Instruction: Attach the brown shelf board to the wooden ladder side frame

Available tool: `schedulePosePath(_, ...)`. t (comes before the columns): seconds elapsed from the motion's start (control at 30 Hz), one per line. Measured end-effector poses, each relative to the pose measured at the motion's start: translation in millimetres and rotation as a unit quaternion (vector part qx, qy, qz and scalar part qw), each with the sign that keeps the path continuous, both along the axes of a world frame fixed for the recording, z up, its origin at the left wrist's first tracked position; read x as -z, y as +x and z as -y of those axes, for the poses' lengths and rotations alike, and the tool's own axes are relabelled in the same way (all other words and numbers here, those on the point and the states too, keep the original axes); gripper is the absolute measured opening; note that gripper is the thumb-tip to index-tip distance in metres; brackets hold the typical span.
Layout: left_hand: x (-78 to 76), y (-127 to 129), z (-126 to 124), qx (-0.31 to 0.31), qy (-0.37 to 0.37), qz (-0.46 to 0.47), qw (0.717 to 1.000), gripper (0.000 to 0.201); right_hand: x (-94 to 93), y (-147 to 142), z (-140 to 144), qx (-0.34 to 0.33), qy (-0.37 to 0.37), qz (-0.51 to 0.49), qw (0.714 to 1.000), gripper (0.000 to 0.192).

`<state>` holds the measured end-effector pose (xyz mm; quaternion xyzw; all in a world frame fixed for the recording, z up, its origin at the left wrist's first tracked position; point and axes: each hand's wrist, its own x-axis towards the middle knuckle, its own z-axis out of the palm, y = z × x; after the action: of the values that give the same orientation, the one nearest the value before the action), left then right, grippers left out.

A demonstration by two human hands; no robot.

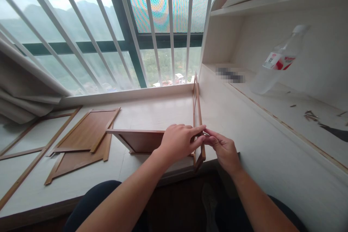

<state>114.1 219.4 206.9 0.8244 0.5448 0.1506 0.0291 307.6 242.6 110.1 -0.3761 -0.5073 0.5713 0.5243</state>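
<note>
A brown wooden panel [136,138] stands on edge on the white window ledge [152,110], meeting a second upright panel [198,105] at a corner. My left hand [178,140] grips that corner, thumb and fingers over the panel tops. My right hand [223,149] pinches something small at the same joint; I cannot tell what it is. The two hands touch at the fingertips.
Several flat brown panels [84,137] and thin strips [35,156] lie on the ledge to the left. A white barred window [152,32] rises behind. A clear plastic bottle [277,61] leans in the white shelf unit [272,123] on the right, near small loose hardware [310,115].
</note>
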Motion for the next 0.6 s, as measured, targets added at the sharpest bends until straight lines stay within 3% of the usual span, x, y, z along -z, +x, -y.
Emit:
schedulePosePath(0.3, 1.9, -0.1, 0.1, 0.001, 0.007, 0.001, 1.0, 0.044, -3.5, 0.8, -6.0, -0.015, -0.036, -0.052, 0.998, 0.057)
schedulePosePath(0.47, 3.2, -0.2, -0.6, 0.002, 0.008, -0.009, 1.0, 0.047, -11.2, -7.3, -5.5, 0.009, 0.057, 0.016, 0.998, 0.051)
schedulePosePath(0.6, 3.6, 0.2, -1.0, 0.002, 0.01, -0.006, 1.0, 0.047, -16.3, -5.2, -1.6, 0.017, 0.163, 0.108, 0.981, 0.042)
